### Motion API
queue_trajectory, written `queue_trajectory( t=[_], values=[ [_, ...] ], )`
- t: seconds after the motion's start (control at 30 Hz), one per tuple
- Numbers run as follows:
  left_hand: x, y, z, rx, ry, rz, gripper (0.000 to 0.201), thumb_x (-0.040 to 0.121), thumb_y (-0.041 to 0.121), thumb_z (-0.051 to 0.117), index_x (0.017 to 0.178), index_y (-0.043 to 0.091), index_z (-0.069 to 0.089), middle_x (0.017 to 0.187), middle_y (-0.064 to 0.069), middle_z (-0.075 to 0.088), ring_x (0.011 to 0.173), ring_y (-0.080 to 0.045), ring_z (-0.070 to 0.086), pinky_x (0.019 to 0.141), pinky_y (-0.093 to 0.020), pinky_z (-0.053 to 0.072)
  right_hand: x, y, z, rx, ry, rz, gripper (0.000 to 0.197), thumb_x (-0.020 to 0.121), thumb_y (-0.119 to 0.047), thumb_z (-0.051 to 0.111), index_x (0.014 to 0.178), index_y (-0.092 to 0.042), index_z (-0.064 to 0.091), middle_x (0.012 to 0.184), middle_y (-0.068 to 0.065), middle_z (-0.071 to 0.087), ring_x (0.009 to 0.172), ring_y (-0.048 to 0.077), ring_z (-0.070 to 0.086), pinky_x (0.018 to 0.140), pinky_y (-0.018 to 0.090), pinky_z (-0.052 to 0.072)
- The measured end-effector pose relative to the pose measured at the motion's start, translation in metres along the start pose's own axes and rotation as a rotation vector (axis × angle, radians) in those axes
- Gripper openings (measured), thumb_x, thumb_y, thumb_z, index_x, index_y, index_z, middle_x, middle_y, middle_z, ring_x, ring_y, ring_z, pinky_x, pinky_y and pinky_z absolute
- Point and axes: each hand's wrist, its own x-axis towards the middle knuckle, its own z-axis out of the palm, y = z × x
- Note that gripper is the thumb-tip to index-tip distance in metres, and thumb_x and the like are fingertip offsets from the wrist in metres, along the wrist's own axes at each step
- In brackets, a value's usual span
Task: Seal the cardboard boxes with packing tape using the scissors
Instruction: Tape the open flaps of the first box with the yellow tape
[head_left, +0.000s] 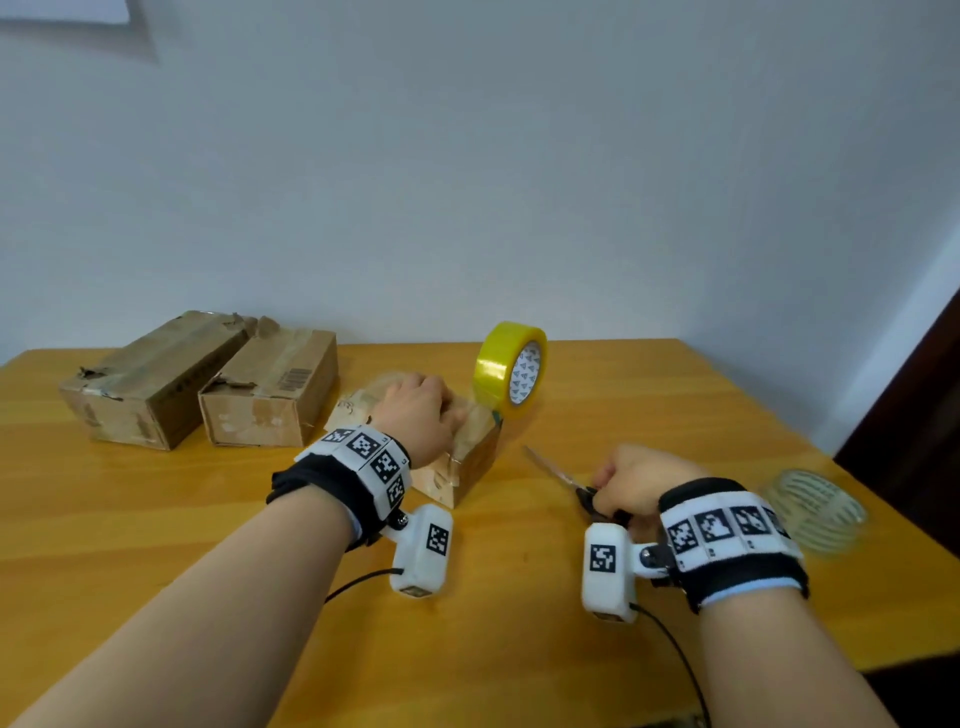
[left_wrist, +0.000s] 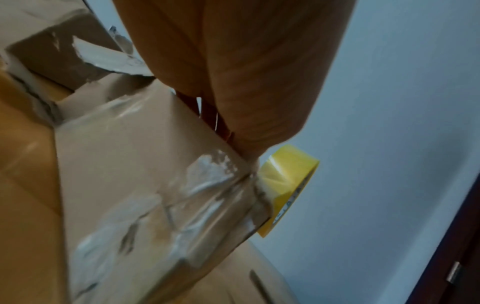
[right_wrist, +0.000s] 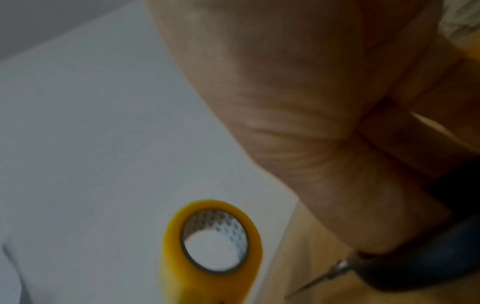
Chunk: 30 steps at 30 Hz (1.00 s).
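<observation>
The left hand (head_left: 421, 410) lies palm down on the top of a small cardboard box (head_left: 470, 457) at the middle of the wooden counter (head_left: 156, 519), its fingers fairly straight. A yellow roll of packing tape (head_left: 511, 369) stands on edge just beyond the box's far right corner. The right hand (head_left: 636, 480), nearer and to the right, grips the dark handles of the scissors (head_left: 566, 480), blades pointing far-left toward the box. Two larger worn boxes (head_left: 208, 379) sit side by side at the far left.

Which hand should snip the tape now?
The right hand. It already grips the scissors, blades pointing toward the yellow tape roll. The left hand is busy pressing down on the small box.
</observation>
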Motion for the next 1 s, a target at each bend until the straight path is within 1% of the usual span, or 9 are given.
queue_trajectory(
  t=[0.03,0.1,0.2,0.33,0.43,0.53,0.7,0.83,1.0],
  values=[
    [0.003,0.0,-0.003,-0.004,-0.015,0.002,0.038,0.098,0.038,0.049,0.132,0.02,0.048,0.134,-0.007,0.047,0.127,-0.027,0.042,0.106,-0.039,0.036,-0.001,0.004,-0.004,0.084,0.01,-0.014,0.022,0.089,-0.014,0.066,0.112,-0.016,0.065,0.096,0.005,0.07,0.07,0.02,0.065,0.055,0.025,0.052],
    [0.009,0.002,-0.012,-0.075,-0.062,0.03,0.048,0.096,0.03,0.056,0.14,0.022,0.041,0.135,-0.004,0.051,0.124,-0.024,0.047,0.101,-0.035,0.042,-0.003,0.012,-0.011,0.214,0.016,-0.051,0.025,0.088,-0.013,0.069,0.11,-0.022,0.062,0.097,0.007,0.071,0.071,0.02,0.066,0.058,0.028,0.054],
    [0.017,0.008,-0.019,-0.337,-0.132,0.057,0.061,0.09,0.003,0.059,0.144,0.022,0.038,0.132,0.002,0.053,0.11,-0.015,0.053,0.077,-0.023,0.051,-0.006,0.023,-0.022,0.35,-0.021,-0.154,0.036,0.08,-0.018,0.084,0.11,-0.023,0.064,0.09,0.003,0.075,0.076,0.019,0.067,0.065,0.032,0.052],
    [0.029,0.01,-0.022,-0.518,-0.212,-0.008,0.066,0.081,-0.013,0.055,0.134,0.026,0.047,0.124,0.001,0.054,0.112,-0.02,0.054,0.092,-0.042,0.055,-0.019,0.028,-0.034,0.405,-0.062,-0.264,0.04,0.075,-0.026,0.087,0.109,-0.025,0.066,0.082,0.0,0.068,0.065,0.011,0.06,0.057,0.023,0.045],
    [0.034,0.008,-0.024,-0.624,-0.334,-0.066,0.054,0.077,-0.01,0.059,0.117,0.026,0.058,0.114,-0.002,0.063,0.104,-0.033,0.064,0.089,-0.053,0.056,-0.022,0.017,-0.037,0.406,-0.078,-0.279,0.045,0.07,-0.042,0.087,0.107,-0.028,0.067,0.084,-0.002,0.07,0.073,0.012,0.064,0.06,0.022,0.048],
    [0.037,0.006,-0.023,-0.736,-0.384,-0.094,0.049,0.074,-0.005,0.065,0.112,0.026,0.062,0.106,-0.005,0.068,0.101,-0.036,0.067,0.095,-0.056,0.051,-0.019,0.005,-0.037,0.388,-0.104,-0.298,0.057,0.059,-0.053,0.086,0.106,-0.028,0.068,0.086,-0.002,0.072,0.08,0.015,0.067,0.065,0.025,0.051],
    [0.042,0.004,-0.02,-0.662,-0.397,-0.085,0.058,0.08,-0.009,0.06,0.123,0.03,0.057,0.101,0.004,0.055,0.088,-0.024,0.057,0.082,-0.043,0.052,-0.013,-0.005,-0.034,0.369,-0.108,-0.268,0.052,0.069,-0.047,0.087,0.11,-0.024,0.067,0.09,0.002,0.07,0.076,0.013,0.065,0.064,0.024,0.053],
    [0.044,0.007,-0.02,-0.56,-0.405,-0.066,0.063,0.08,-0.007,0.06,0.122,0.039,0.051,0.1,0.005,0.053,0.087,-0.025,0.055,0.089,-0.052,0.052,-0.011,-0.007,-0.034,0.355,-0.117,-0.27,0.05,0.07,-0.046,0.087,0.11,-0.024,0.067,0.09,0.0,0.07,0.074,0.011,0.066,0.062,0.024,0.053],
    [0.045,0.005,-0.022,-0.509,-0.415,-0.057,0.065,0.083,-0.005,0.06,0.128,0.04,0.046,0.1,0.005,0.052,0.086,-0.022,0.056,0.088,-0.047,0.053,-0.014,-0.007,-0.039,0.372,-0.062,-0.315,0.044,0.072,-0.041,0.088,0.107,-0.024,0.068,0.087,-0.001,0.071,0.077,0.011,0.068,0.063,0.022,0.054]
  ],
)
